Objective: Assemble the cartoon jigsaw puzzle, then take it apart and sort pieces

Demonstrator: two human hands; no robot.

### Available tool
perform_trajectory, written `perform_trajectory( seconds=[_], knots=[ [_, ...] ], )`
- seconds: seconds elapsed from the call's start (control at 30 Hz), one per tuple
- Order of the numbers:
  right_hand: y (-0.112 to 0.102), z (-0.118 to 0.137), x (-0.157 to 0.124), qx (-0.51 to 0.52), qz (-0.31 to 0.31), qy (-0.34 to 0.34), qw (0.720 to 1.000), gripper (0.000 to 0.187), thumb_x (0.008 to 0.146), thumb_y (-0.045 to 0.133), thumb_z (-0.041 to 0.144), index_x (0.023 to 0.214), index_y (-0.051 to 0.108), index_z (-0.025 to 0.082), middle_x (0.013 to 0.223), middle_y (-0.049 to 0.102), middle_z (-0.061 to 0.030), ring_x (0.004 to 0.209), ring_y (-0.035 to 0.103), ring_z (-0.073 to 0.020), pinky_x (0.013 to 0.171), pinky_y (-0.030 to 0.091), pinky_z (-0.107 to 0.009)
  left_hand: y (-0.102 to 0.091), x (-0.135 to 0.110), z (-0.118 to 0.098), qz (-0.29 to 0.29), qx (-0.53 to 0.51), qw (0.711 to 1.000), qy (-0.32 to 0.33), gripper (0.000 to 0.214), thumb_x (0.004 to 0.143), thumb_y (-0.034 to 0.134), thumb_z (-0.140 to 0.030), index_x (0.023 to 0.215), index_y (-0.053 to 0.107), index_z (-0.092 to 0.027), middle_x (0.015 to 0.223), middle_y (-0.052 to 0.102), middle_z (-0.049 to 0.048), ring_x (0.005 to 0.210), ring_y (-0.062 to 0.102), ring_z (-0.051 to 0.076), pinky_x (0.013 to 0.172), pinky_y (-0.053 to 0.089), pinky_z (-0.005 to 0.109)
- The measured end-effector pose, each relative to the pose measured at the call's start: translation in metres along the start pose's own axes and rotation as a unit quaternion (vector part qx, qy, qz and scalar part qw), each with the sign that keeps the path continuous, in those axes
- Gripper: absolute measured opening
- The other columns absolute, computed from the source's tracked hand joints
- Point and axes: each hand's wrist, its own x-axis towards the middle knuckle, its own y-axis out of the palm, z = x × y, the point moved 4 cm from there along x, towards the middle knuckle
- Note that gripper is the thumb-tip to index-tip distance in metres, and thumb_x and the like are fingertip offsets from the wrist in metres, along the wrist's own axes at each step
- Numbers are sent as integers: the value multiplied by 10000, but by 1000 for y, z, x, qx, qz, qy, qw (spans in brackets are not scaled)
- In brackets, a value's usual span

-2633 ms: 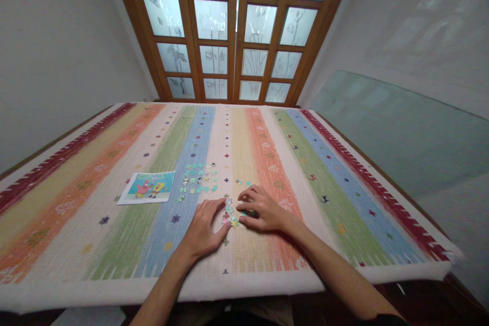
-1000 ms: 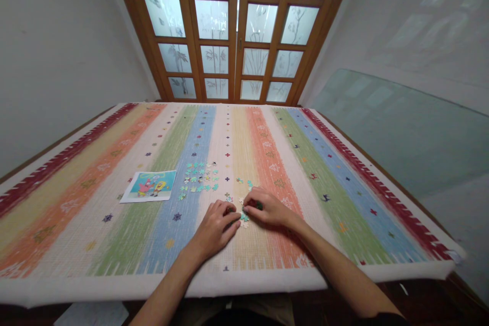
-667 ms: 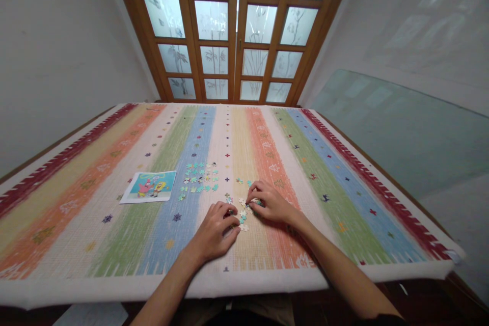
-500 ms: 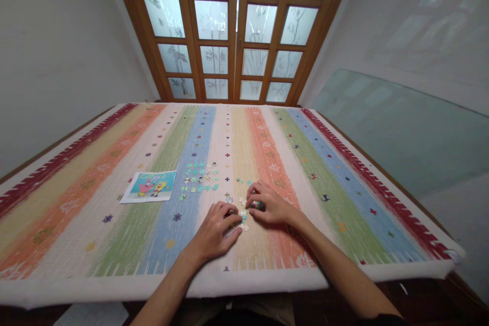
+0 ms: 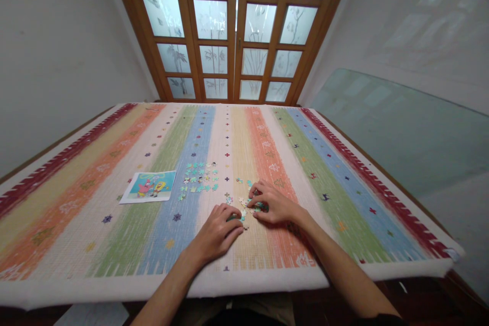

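Both of my hands rest over a loose pile of jigsaw puzzle pieces [image 5: 243, 202] on the striped cloth. My left hand [image 5: 220, 229] curls its fingers and thumb around pieces at the pile's near left side, one of them light blue. To the right, my right hand [image 5: 273, 204] is bent over more pieces, which show between its thumb and fingers. The fingers partly cover what each hand grips. Left of the pile, sorted puzzle pieces [image 5: 199, 179], mostly turquoise, lie in several rows. Farther left is a printed cartoon picture [image 5: 148, 186], lying flat.
The striped cloth [image 5: 153, 244] covers a wide padded surface with its near edge in front of me. A few single pieces [image 5: 239, 180] lie beyond the pile. Wooden doors with glass panes [image 5: 235, 35] stand at the far end, and a glass sheet [image 5: 401, 127] leans on the right wall.
My right hand has shifted slightly right, and more of the pieces beneath it show. My left hand has moved very little among the near pieces.
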Motion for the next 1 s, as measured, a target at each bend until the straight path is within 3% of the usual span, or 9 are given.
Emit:
perform_trajectory(
  seconds=[0.3, 0.57, 0.77, 1.0],
  knots=[
    [0, 3, 2, 6, -21, -19, 1000, 51, 784, 757, 148, 777, 772, 197, 980, 658, -80, 949, 567, -231, 859, 471, -410, 2, 1, 5, -33, 22, 999, -27, 114, 1001, 549, -205, 968, 657, -207, 1060, 670, 79, 1013, 561, 248, 877, 460, 419],
    [1, -1, 0, -31, -31, -3, 999, 103, 766, 827, 261, 816, 761, 199, 997, 654, -83, 973, 550, -251, 863, 471, -417, -6, 23, 11, -21, 81, 996, -42, 251, 979, 550, -234, 1217, 629, -218, 1169, 637, 99, 1060, 540, 278, 917, 468, 454],
    [0, 4, 2, -32, -39, -20, 999, 63, 809, 771, 227, 767, 744, 189, 976, 656, -84, 934, 552, -236, 847, 473, -399, 2, 46, 21, 22, 131, 991, -24, 115, 963, 562, -188, 1012, 663, -210, 1117, 631, 92, 1051, 521, 284, 896, 457, 448],
    [1, 4, 4, -26, -48, -19, 998, 114, 847, 674, 144, 740, 703, 173, 925, 667, -82, 881, 552, -220, 817, 477, -383, 2, 43, 26, 9, 68, 997, -25, 139, 1012, 503, -217, 989, 639, -201, 1040, 647, 75, 1002, 532, 247, 917, 448, 431]
  ],
)
